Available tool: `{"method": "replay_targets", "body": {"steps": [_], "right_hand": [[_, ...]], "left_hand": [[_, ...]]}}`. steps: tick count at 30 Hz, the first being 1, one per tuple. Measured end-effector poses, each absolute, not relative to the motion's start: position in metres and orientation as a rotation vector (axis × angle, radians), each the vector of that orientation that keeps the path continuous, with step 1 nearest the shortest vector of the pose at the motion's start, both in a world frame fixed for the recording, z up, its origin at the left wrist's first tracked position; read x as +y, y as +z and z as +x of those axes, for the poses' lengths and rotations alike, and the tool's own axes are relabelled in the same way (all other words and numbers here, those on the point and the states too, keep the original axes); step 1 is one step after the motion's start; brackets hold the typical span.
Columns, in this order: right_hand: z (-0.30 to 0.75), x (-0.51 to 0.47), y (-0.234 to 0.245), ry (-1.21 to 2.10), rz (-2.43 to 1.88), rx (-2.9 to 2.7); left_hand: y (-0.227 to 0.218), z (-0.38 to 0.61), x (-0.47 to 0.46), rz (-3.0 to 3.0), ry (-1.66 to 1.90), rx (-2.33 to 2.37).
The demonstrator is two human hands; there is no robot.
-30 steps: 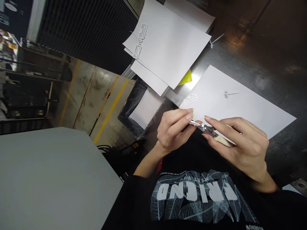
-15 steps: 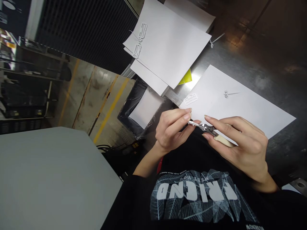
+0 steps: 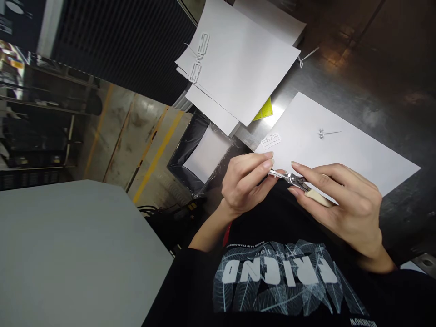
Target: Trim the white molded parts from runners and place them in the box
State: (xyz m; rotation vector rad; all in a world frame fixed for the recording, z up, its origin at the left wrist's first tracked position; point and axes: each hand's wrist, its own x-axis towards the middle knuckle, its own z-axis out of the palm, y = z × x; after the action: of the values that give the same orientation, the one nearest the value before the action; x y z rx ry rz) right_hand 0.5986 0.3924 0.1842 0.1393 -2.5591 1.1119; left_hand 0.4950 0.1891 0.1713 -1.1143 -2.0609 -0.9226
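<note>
My right hand grips small metal pliers with a cream handle, held over the near edge of a white sheet on the dark metal table. My left hand pinches a small thin piece at the tip of the pliers; the piece is too small to make out. A small white cut-out part lies on the sheet's left corner, and a tiny metal pin-like piece rests further back on it.
A stack of white sheets with white cut-out parts overhangs the table's left edge, over a yellow scrap. A black-lined bin stands on the floor below. A grey surface fills the lower left.
Both hands stay nearly still; the right hand with the pliers has tilted and shifted very slightly upward.
</note>
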Motion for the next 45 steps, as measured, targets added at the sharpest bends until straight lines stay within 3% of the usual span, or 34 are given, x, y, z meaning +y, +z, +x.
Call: {"method": "replay_targets", "body": {"steps": [31, 35, 41, 45], "right_hand": [[0.593, 0.391, 0.185, 1.162, 0.166, -2.529], [0.59, 0.39, 0.179, 1.419, 0.101, -2.519], [0.58, 0.389, 0.164, 2.205, -0.088, -2.227], [0.576, 0.385, 0.161, 2.28, -0.022, -2.104]], "left_hand": [[0.166, 0.491, 0.185, -1.166, -0.98, -2.106], [0.17, 0.497, 0.183, -1.123, -1.002, -2.215], [0.188, 0.506, 0.185, -1.038, -1.068, -2.491], [0.191, 0.509, 0.186, -1.046, -1.082, -2.52]]}}
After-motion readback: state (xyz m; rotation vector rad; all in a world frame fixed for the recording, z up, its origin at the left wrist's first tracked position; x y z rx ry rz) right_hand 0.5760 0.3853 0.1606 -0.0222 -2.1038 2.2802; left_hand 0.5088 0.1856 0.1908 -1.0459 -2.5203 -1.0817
